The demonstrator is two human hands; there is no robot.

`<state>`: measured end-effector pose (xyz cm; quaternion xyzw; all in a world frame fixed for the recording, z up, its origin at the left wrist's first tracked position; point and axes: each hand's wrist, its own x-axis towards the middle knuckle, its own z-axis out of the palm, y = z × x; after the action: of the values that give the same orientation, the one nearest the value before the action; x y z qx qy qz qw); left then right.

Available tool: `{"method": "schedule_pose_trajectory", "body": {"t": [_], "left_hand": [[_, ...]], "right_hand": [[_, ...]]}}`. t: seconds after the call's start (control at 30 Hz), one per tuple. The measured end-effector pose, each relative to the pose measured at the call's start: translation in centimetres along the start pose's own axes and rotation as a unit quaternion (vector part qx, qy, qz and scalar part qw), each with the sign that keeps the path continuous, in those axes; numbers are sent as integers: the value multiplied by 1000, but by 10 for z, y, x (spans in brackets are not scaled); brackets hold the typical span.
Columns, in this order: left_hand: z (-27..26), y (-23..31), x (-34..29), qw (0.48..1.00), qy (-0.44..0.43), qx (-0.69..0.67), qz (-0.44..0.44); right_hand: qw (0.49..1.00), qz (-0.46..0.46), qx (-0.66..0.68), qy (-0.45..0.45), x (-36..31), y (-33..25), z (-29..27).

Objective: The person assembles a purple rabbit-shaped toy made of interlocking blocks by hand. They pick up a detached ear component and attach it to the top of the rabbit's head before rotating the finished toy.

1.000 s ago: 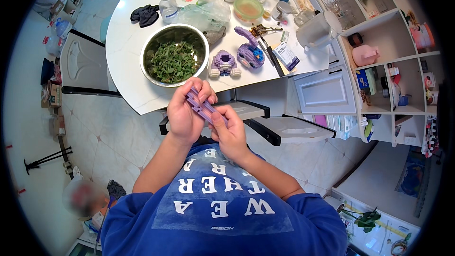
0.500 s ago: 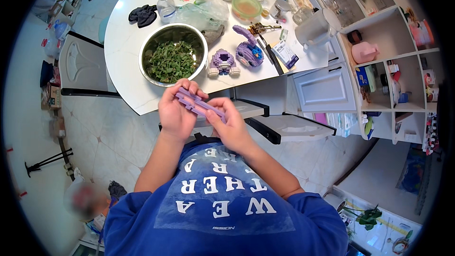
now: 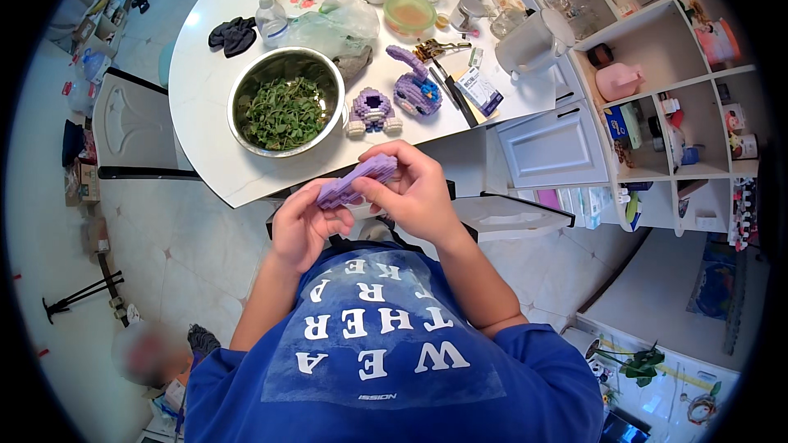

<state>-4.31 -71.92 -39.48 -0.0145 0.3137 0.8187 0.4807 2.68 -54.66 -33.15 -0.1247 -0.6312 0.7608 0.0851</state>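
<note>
Between both hands, in front of the table edge, is a flat purple piece built of small toy bricks (image 3: 357,181). My left hand (image 3: 302,230) grips its lower left end, fingers curled round it. My right hand (image 3: 417,197) pinches the upper right end between thumb and fingers. Beyond them on the table sits a purple and white brick-built body (image 3: 373,112) with a dark hollow in its middle. Right of that lies a purple brick-built head (image 3: 418,92) with a long curved ear and a blue patch.
A steel bowl (image 3: 335,74) of green leaves stands left on the white table (image 3: 201,127). A clear plastic bag (image 3: 341,29), a spray bottle (image 3: 268,12), a green-rimmed container (image 3: 410,15), a black pen-like tool (image 3: 460,98) and a pitcher (image 3: 533,43) are around. Chairs (image 3: 135,127) stand by the table.
The purple brick piece has been turned over and tilted, its right end now higher. My right hand has risen and moved right; my left hand has dropped a little. The whole view has shifted slightly.
</note>
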Motion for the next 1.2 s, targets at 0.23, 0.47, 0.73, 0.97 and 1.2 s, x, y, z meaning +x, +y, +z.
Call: {"method": "schedule_pose_trajectory", "body": {"t": [0.23,0.47,0.73,0.97,1.2], "left_hand": [[13,-11,5,991,47,-108,-70],[-5,-19,2,993,-66,-73,-66],[11,-7,-15,979,-139,137,64],[18,-8,-23,970,-60,219,81],[19,-15,-25,945,-26,286,156]], "right_hand": [[982,-121,-137,-46,-3,11,5],[998,-59,-29,11,-2,19,3],[976,98,185,58,9,32,-21],[956,139,255,29,8,35,-15],[968,124,215,36,1,28,-4]]}}
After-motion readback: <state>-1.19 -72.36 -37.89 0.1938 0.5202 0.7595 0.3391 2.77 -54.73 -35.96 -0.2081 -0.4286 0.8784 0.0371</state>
